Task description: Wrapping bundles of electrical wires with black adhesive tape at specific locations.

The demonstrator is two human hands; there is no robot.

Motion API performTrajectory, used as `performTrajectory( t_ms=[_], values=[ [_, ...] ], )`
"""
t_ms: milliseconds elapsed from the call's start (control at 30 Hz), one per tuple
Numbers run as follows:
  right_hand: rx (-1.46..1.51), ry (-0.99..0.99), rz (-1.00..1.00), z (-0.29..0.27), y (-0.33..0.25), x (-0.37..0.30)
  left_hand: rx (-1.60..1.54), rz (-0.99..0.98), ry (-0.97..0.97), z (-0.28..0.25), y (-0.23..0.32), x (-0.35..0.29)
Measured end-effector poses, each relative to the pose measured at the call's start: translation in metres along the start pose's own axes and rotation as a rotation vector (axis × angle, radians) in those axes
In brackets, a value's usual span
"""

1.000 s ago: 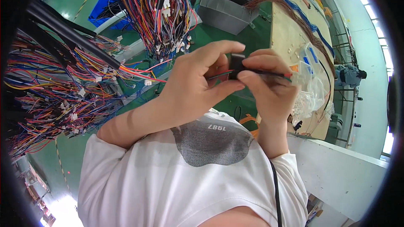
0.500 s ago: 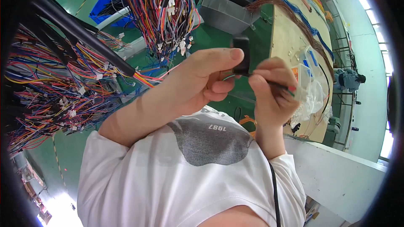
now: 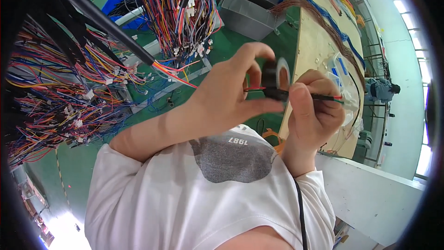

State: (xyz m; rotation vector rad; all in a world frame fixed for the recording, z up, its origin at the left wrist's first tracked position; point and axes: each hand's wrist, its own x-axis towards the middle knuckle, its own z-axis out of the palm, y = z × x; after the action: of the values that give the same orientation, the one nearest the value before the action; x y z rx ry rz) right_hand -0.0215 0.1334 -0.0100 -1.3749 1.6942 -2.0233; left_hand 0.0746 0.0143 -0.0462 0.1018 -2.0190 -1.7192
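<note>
My left hand (image 3: 222,95) curls around a roll of black tape (image 3: 269,73), thumb and fingers at its edge, its pale core ring facing right. A thin bundle of red and green wires (image 3: 255,89) passes under the roll, with black tape wrapped along part of it. Right of the roll, my right hand (image 3: 314,111) pinches the wrapped stretch (image 3: 322,96) between thumb and fingers. Red and green wire ends stick out beyond those fingers. From a black sleeve (image 3: 111,25) at upper left, red and yellow wires run to behind my left hand.
Dense bunches of coloured wires (image 3: 178,18) with white connectors hang at left and upper middle. Behind them are a blue crate (image 3: 121,2) and a grey bin (image 3: 249,16). A wooden table (image 3: 319,28) at right carries blue and brown wires (image 3: 323,14). Another person (image 3: 380,89) stands far right.
The tape roll has turned from edge-on to showing its ring, and sits lower and further right. My right hand has shifted right and down along with the wire bundle.
</note>
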Motion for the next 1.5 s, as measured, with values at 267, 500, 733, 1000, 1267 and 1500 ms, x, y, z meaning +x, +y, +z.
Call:
performTrajectory(
  t_ms=[267,500,733,1000,1267,1500],
  values=[
    [0.002,0.034,-0.05,0.005,-0.006,0.001,-1.225,-0.416,-0.222,-0.01,0.007,0.007],
    [-0.018,0.211,0.111,0.011,-0.016,0.006,-0.628,0.129,-0.023,-0.008,0.002,-0.002],
    [0.06,0.079,0.007,0.001,-0.011,0.001,-0.087,-0.075,-0.032,-0.001,0.002,-0.003],
    [0.195,0.181,0.059,0.013,-0.008,-0.001,-1.168,-0.353,-0.348,-0.01,0.003,0.0],
    [0.194,0.272,0.039,0.002,-0.008,0.01,-0.883,-0.052,-0.016,-0.013,0.006,-0.005],
    [0.148,0.212,0.034,0.003,-0.002,0.003,-0.563,-0.164,-0.095,0.003,0.01,-0.01]
  ],
)
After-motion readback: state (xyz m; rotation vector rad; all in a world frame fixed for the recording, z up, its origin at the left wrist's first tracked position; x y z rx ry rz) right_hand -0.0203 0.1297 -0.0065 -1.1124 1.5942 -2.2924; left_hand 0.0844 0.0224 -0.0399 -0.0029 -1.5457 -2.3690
